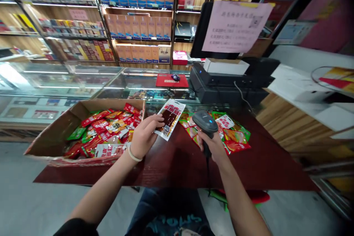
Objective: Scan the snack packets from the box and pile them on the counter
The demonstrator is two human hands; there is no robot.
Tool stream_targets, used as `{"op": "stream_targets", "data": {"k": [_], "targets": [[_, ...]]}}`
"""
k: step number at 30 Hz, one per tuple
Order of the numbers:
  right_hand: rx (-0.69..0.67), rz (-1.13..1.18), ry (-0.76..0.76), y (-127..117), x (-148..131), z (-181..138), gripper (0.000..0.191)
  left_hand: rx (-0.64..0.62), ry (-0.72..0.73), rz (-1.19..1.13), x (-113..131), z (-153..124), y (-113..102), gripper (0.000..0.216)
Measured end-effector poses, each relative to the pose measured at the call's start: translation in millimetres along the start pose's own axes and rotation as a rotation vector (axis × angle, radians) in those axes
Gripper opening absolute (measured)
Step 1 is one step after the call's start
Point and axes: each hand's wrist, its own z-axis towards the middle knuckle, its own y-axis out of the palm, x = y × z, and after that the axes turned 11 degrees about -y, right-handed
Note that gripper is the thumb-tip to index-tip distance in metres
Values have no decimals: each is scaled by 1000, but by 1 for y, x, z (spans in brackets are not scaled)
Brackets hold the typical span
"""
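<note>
My left hand (146,132) grips a white snack packet (173,112) with red lettering and a dark window, held over the table just right of the box. In my right hand (211,142) is a black barcode scanner (205,121), its handle wrapped by my fingers and a blue light glowing on top. Its cord hangs down toward the table edge. Behind and beside the scanner lies a spread of red and green snack packets (235,138). To the left, a cardboard box (55,136) holds many loose snack packets (101,127).
The dark red table (177,166) carries the box and packets. Beyond it stand a glass display counter (110,88) with a red mat (166,81), and a monitor (200,33) with a pink paper sign (235,25) above black equipment (221,90). A green and red stool (249,196) sits below.
</note>
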Motion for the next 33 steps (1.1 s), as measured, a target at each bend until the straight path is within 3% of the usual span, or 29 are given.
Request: {"op": "stream_targets", "data": {"k": [3, 7, 11, 14, 18, 25, 29, 33], "targets": [[57, -1, -21, -15, 2, -6, 41, 104, -64, -100, 3, -11, 42, 16], [59, -20, 9, -35, 7, -14, 43, 120, -125, -163, -9, -32, 95, 13], [37, -65, 75, -49, 8, -24, 38, 175, -97, -135, -38, -38, 122, 14], [-35, -135, 118, -55, 8, -32, 35, 265, 6, -138, -59, -30, 128, 15], [-129, -241, 167, -58, 9, -42, 47, 344, 112, -107, -78, -12, 129, 15], [-254, -254, 112, -53, 12, -53, 50, 232, 266, -75, -86, 5, 128, 12], [-292, -255, 92, -51, 16, -55, 35, 191, 275, -21, -86, 7, 131, 11], [-248, -234, 85, -53, 20, -54, 37, 163, 247, -36, -86, 9, 132, 10]]}}
